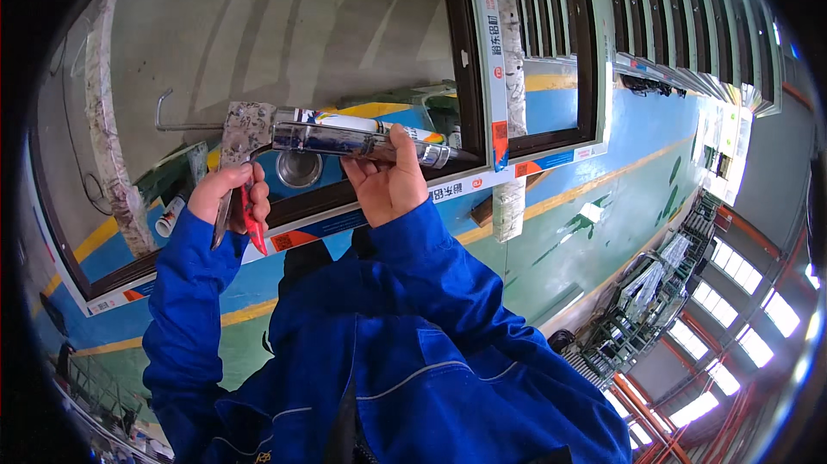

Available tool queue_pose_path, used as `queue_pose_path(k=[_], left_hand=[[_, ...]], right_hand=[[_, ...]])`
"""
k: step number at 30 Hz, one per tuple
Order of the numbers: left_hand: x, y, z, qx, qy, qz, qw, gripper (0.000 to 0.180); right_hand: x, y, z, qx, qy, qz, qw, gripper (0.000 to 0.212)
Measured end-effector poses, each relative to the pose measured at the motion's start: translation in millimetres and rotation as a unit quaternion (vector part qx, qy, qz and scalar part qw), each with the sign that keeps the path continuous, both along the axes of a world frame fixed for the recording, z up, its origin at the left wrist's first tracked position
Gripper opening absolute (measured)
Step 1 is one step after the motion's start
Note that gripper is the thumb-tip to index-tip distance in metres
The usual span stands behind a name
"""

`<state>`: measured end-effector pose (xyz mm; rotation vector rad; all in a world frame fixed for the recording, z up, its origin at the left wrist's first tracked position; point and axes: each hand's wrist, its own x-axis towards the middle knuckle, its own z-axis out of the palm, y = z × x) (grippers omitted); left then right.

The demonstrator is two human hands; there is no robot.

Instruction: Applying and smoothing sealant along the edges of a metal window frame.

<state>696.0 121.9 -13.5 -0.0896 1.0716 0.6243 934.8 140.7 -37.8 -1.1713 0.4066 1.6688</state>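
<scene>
A caulking gun [245, 130] with a cartridge in its silver barrel lies level across my front, over a dark window frame [323, 224] with printed protective film. My left hand [226, 194] is closed round its handle and red trigger at the left end. Under the barrel, my right hand [389, 181] supports it, thumb up along the near side. The tapered nozzle [463, 156] points right, close to the frame's inner corner; I cannot tell whether it touches. A bent plunger rod [185, 127] sticks out behind the handle.
Below the frame opening stand a round metal can [299, 168] and a white tube [170, 217]. Worn support beams [510, 210] carry the frame. Long dark profiles [680, 24] are stacked at the far right. Metal parts [642, 292] lie along the right wall.
</scene>
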Motion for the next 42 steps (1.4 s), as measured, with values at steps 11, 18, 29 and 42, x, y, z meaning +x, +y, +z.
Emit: queue_pose_path(k=[11, 18, 29, 42], left_hand=[[0, 0, 3, -0.01, 0.026, 0.001, 1.0, 0.023], [-1, -2, 13, 0.029, 0.029, 0.002, 0.999, 0.021], [13, 5, 23, 0.051, 0.06, -0.018, 0.997, 0.02], [18, 1, 35, 0.081, 0.067, -0.011, 0.994, 0.021]], right_hand=[[3, 1, 4, 0.014, 0.011, 0.019, 1.0, 0.035], [2, 1, 3, -0.001, 0.031, 0.018, 0.999, 0.037], [8, 0, 1, 0.029, 0.034, 0.005, 0.999, 0.036], [8, -2, 2, 0.045, 0.044, 0.017, 0.998, 0.037]])
